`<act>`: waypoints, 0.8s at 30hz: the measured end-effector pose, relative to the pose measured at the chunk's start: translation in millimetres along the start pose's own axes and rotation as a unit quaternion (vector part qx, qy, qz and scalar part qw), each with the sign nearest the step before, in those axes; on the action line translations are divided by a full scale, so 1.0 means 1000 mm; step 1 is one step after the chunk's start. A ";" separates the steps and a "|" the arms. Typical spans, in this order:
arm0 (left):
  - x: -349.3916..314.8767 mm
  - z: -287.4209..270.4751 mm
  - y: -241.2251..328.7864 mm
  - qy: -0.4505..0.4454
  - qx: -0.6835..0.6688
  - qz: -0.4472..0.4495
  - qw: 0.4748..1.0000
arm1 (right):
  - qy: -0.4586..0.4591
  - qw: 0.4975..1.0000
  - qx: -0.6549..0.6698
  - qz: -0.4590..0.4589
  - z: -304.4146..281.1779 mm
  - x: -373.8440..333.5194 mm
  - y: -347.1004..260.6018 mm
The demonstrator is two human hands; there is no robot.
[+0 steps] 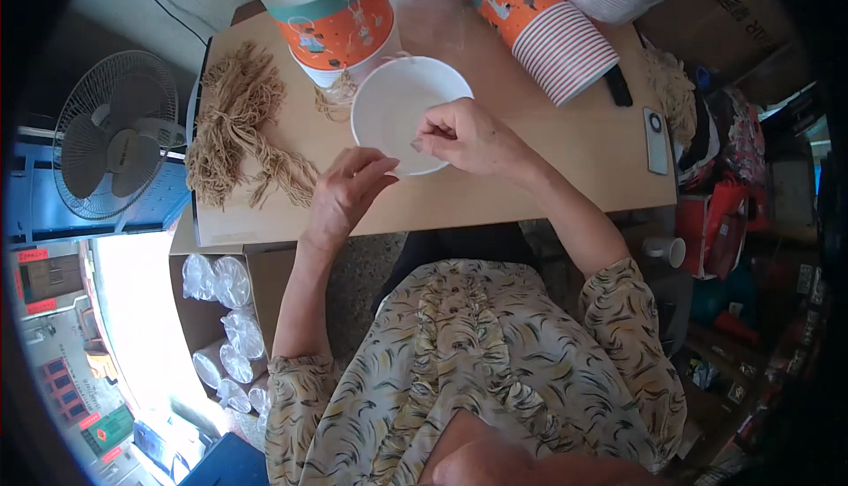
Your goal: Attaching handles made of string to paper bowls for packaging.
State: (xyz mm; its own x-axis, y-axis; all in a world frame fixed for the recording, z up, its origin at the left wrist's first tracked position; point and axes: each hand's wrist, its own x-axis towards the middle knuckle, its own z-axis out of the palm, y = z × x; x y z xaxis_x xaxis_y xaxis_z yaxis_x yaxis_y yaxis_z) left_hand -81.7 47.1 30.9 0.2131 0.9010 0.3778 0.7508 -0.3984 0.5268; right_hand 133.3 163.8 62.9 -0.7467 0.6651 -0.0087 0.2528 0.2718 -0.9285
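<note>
A white paper bucket [408,88] stands on the table in front of me, its open mouth turned up toward me. My left hand [346,187] is at its near left rim, thumb and fingers closed together; what they pinch is too small to tell. Over the bucket's right side, my right hand [468,137] is closed in a pinch, its fingertips above the opening, and I cannot make out what is in it. A bit of tan twine [336,102] shows beside the bucket's left wall. Left of my hands lies a big bundle of tan twine cords [231,128].
Behind the bucket, a stack of orange printed buckets [340,31] carries a lid. Another stack [552,40] lies on its side, near a black object [618,86] and a phone-like white device [655,140]. A fan [119,137] stands left; wrapped cups [234,331] fill a box below.
</note>
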 end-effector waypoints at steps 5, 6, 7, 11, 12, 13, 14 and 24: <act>-0.033 0.019 0.019 0.039 0.003 -0.013 0.999 | -0.033 0.998 -0.042 0.014 0.008 -0.018 0.003; -0.038 0.023 0.018 0.037 0.000 -0.018 0.999 | -0.037 0.998 -0.039 0.018 0.008 -0.019 -0.001; -0.044 0.029 0.016 0.051 0.003 -0.022 0.998 | -0.046 0.997 -0.048 0.026 0.008 -0.021 -0.005; -0.054 0.037 0.018 0.051 -0.012 -0.049 0.997 | -0.065 0.995 -0.069 0.026 0.014 -0.024 0.001; -0.055 0.039 0.019 0.052 -0.014 -0.051 0.997 | -0.068 0.995 -0.070 0.028 0.015 -0.025 0.001; -0.054 0.041 0.021 0.062 -0.010 -0.060 0.996 | -0.066 0.994 -0.081 0.035 0.016 -0.027 0.001; -0.053 0.041 0.022 0.072 -0.003 -0.069 0.995 | -0.066 0.993 -0.091 0.041 0.016 -0.028 0.002; -0.041 0.044 0.034 0.043 0.017 -0.054 0.997 | -0.091 0.988 -0.054 0.114 0.012 -0.031 0.010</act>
State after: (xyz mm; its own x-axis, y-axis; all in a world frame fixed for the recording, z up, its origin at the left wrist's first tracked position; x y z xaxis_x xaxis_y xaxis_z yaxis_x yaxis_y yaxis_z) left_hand -37.5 3.8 0.1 0.0754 0.9199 0.3849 0.7881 -0.2915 0.5422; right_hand 151.5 137.1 49.6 -0.7581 0.5846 -0.2890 0.4846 0.2085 -0.8495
